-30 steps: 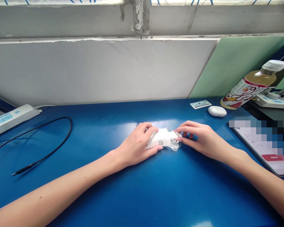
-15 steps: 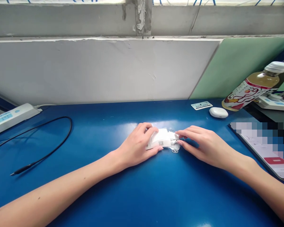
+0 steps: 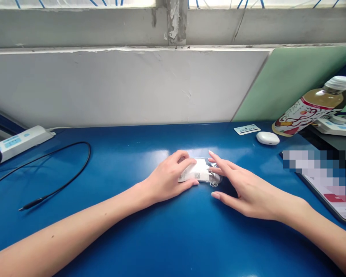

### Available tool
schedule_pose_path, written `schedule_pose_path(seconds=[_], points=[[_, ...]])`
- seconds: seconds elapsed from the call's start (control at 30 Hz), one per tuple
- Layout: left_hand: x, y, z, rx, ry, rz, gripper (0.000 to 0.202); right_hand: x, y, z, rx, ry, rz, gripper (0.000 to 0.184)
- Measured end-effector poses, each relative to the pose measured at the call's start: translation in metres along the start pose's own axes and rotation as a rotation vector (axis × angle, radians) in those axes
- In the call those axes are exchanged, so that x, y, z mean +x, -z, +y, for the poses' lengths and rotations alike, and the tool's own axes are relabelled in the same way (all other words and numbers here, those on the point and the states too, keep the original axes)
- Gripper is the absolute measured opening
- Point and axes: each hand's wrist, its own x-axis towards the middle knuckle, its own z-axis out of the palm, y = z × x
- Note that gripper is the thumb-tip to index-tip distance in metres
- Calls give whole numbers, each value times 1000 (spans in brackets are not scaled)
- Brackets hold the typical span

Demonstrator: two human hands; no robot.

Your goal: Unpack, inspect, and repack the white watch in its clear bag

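A small clear plastic packet [image 3: 215,177] lies on the blue table [image 3: 173,238], with a white printed label card [image 3: 201,169] that carries a small square code. A bit of silvery ball chain [image 3: 213,184] shows at its right end; what else it contains is hard to make out. My left hand [image 3: 173,173] is closed around the packet's left side, thumb at the near edge and fingers over the top. At the right end, my right hand [image 3: 242,181] is spread, its fingers over the packet and its thumb apart from it.
A black cable [image 3: 75,177] curls on the left near a white power strip [image 3: 20,144]. To the right are a card [image 3: 247,129], a white earbud case [image 3: 268,138], a drink bottle [image 3: 308,107] and a tablet-like screen [image 3: 334,196]. A pale wall panel [image 3: 132,88] stands behind the table.
My right thumb and fingers have parted from their pinch on the packet's right end, the thumb moving nearer to me. My left hand keeps its hold.
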Motion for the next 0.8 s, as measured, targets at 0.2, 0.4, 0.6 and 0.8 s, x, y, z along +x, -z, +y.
schedule_pose_path(seconds=[0.2, 0.4, 0.6, 0.8], points=[[1, 2, 0, 34, 25, -29, 43, 4, 4, 16, -11, -58, 69, 66], [0, 2, 2, 66, 40, -39, 42, 6, 3, 23, -96, -119, 224, 42], [-2, -2, 5, 105, 50, -143, 47, 7, -4, 12, 17, 4, 211, 37], [-1, -1, 6, 151, 66, -202, 54, 8, -12, 11, -19, 61, 179, 37]])
